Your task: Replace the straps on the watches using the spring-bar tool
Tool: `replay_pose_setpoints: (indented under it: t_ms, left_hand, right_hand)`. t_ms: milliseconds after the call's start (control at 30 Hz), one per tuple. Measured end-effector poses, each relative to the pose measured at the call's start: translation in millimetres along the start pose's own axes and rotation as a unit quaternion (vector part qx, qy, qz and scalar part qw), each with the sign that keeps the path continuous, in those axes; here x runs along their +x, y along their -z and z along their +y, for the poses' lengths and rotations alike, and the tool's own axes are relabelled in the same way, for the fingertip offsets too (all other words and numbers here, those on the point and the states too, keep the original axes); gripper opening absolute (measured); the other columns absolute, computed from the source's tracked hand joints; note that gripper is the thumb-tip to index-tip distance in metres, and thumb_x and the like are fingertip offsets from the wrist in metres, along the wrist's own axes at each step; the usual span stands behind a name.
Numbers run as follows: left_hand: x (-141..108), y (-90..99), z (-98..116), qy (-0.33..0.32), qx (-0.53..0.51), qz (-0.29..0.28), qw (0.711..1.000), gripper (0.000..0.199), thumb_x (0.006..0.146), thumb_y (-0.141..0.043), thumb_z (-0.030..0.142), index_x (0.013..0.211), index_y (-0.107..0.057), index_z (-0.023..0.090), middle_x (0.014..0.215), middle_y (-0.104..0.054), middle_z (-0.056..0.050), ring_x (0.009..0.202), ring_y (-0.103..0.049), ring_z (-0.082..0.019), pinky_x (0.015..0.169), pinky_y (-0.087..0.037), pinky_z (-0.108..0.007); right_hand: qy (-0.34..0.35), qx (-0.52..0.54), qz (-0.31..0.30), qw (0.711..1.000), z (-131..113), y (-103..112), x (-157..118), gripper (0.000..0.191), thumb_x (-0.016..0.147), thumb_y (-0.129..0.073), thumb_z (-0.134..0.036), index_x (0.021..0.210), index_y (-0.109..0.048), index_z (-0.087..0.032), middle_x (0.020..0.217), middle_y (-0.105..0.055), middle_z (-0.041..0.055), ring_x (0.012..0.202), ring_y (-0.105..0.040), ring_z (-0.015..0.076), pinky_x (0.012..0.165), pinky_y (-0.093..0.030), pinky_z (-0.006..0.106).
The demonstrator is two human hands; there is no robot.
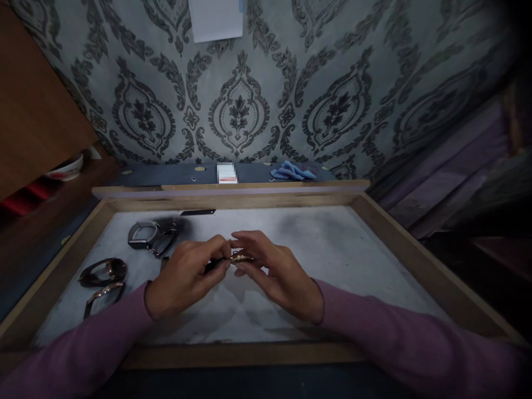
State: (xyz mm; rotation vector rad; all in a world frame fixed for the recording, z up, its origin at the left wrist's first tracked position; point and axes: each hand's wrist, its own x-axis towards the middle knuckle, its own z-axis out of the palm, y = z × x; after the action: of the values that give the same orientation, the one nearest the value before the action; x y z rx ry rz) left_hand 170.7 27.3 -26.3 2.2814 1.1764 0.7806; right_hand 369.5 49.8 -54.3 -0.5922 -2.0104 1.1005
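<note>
A wristwatch with a gold-coloured case (241, 258) and a dark strap is held up above the white tray bottom. My left hand (189, 271) pinches it at the strap side, with the dark strap running under my fingers. From the other side, the fingertips of my right hand (278, 271) grip the gold case edge-on. Its dial is turned out of sight. To the left lie a black watch with a rose-gold case (115, 270) and another dark-strapped watch (106, 291). Behind them are a grey smartwatch (143, 234) and a thin black watch (164, 242).
A wooden-framed tray (249, 354) surrounds the work area. A flat black strip (198, 212) lies near its back edge. Beyond the frame are a small white box (226, 173) and a crumpled blue cloth (293, 170). A wooden cabinet (37, 100) stands at left.
</note>
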Motion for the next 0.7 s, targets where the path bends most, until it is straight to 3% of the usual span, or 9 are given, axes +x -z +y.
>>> replay_pose_setpoints:
  t_ms: [367, 700]
  left_hand:
    - [-2.5, -3.3, -4.6, -0.047, 0.074, -0.008, 0.996, 0.012, 0.096, -0.042, 0.023, 0.099, -0.053, 0.02, 0.074, -0.064, 0.0, 0.064, -0.059, -0.014, 0.06, -0.039, -0.025]
    - [-2.4, -4.6, -9.3, -0.093, 0.113, -0.007, 0.989, 0.018, 0.095, -0.046, 0.018, 0.109, -0.056, 0.019, 0.079, -0.071, 0.0, 0.062, -0.064, -0.014, 0.058, -0.04, -0.024]
  right_hand:
    - [0.033, -0.05, -0.012, 0.998, 1.2, 0.2, -0.2, 0.054, 0.093, -0.046, -0.007, 0.141, -0.031, -0.026, 0.111, -0.064, 0.0074, 0.087, -0.07, 0.0153, 0.075, -0.064, 0.032]
    - [0.051, -0.058, -0.041, 0.996, 3.6, 0.9, 0.9, 0.051, 0.092, -0.046, -0.005, 0.138, -0.035, -0.024, 0.121, -0.058, 0.01, 0.092, -0.069, 0.0167, 0.076, -0.062, 0.031]
